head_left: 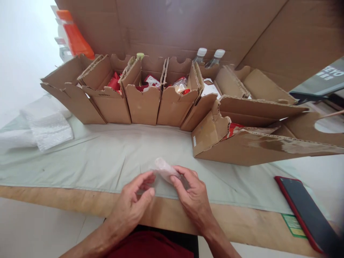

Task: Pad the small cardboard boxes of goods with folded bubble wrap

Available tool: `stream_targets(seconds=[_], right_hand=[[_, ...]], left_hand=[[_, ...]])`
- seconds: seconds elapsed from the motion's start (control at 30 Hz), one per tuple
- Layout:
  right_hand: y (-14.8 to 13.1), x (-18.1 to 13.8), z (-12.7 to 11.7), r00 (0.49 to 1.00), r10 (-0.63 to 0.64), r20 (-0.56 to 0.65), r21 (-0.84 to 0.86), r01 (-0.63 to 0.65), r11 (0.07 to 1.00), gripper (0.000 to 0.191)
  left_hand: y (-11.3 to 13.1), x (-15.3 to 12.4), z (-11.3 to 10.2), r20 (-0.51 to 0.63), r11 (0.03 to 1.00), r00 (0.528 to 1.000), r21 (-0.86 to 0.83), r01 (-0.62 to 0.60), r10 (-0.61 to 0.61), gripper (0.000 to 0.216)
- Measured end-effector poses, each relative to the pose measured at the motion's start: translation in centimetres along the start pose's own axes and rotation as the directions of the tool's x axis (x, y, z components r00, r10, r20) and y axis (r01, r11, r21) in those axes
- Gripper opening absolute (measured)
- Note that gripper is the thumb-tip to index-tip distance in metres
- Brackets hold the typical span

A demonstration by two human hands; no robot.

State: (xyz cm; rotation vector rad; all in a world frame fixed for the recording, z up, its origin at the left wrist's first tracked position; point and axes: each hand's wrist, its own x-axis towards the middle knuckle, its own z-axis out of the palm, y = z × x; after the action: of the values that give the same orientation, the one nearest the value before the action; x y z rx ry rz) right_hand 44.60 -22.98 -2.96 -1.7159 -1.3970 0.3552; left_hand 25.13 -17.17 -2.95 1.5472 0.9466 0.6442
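My right hand (192, 193) grips a small, pale pinkish roll wrapped in translucent plastic (164, 168) between thumb and fingers, tilted above the cloth near the table's front edge. Its contents cannot be made out. To the left of the roll, my left hand (133, 200) is open, its thumb apart from its half-curled fingers. Those fingertips come close to a loose edge of the wrap; whether they touch it is unclear. Under both hands lies a pale green cloth (107, 154).
Cardboard bins (142, 107) stand in a row at the back, several holding red packets. A longer cardboard box (233, 150) sits at the right. Folded bubble wrap (51, 129) lies at left, a red-cased phone (306, 211) at right. Behind the bins are an orange bottle (76, 37) and white-capped bottles (215, 59).
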Motion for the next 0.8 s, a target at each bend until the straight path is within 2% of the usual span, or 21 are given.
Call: stream_targets(seconds=[0.1, 0.17, 0.23, 0.3, 0.37, 0.4, 0.47, 0.53, 0.6, 0.67, 0.8], right_hand=[[-1.0, -1.5, -0.2, 0.975, 0.203, 0.093, 0.212, -0.219, 0.953, 0.018], [-1.3, -2.5, -0.2, 0.955, 0.251, 0.159, 0.321, -0.291, 0.901, 0.02], [-1.3, -3.2, -0.2, 0.939, 0.264, 0.222, 0.374, -0.332, 0.866, 0.021], [-1.0, -3.5, -0.6, 0.933, 0.238, 0.269, 0.363, -0.327, 0.872, 0.019], [-0.8, -3.5, -1.4, 0.946, 0.184, 0.265, 0.305, -0.263, 0.915, 0.02], [-0.8, -3.4, -2.0, 0.955, 0.152, 0.253, 0.268, -0.22, 0.938, 0.028], [-1.0, -3.2, -3.4, 0.967, 0.074, 0.246, 0.19, -0.123, 0.974, 0.06], [-1.5, -2.8, -5.0, 0.947, -0.024, 0.319, 0.122, -0.016, 0.992, 0.084], [-2.1, -2.4, -6.4, 0.892, -0.115, 0.437, 0.088, 0.084, 0.993, 0.077], [-2.5, -2.1, -7.4, 0.86, -0.131, 0.494, 0.075, 0.108, 0.991, 0.054], [-2.4, -2.3, -8.0, 0.892, -0.002, 0.453, 0.113, -0.056, 0.992, 0.021]], left_hand=[[0.5, -0.6, 2.3, 0.07, 0.97, 0.997, -0.24, 0.044, -0.028, 0.045], [1.0, -0.4, 3.5, 0.065, 0.935, 0.998, -0.351, 0.048, -0.027, 0.039], [1.3, -0.2, 3.9, 0.036, 0.932, 0.999, -0.36, 0.041, -0.03, 0.032], [1.3, -0.1, 3.8, -0.015, 0.968, 1.0, -0.25, 0.01, -0.014, 0.027], [1.3, -0.1, 3.4, -0.07, 0.997, 0.996, -0.048, -0.06, 0.056, 0.021], [1.3, -0.1, 3.1, -0.083, 0.992, 0.989, 0.059, -0.116, 0.12, 0.018], [1.4, 0.1, 2.8, -0.058, 0.942, 0.962, 0.224, -0.25, 0.268, 0.017], [1.6, 0.3, 2.7, 0.042, 0.881, 0.922, 0.28, -0.38, 0.384, 0.021], [2.0, 0.6, 2.8, 0.189, 0.857, 0.889, 0.244, -0.455, 0.418, 0.024], [2.5, 0.9, 2.7, 0.322, 0.878, 0.872, 0.188, -0.441, 0.369, 0.02], [3.3, 1.4, 2.8, 0.448, 0.948, 0.878, 0.17, -0.269, 0.169, 0.014]])
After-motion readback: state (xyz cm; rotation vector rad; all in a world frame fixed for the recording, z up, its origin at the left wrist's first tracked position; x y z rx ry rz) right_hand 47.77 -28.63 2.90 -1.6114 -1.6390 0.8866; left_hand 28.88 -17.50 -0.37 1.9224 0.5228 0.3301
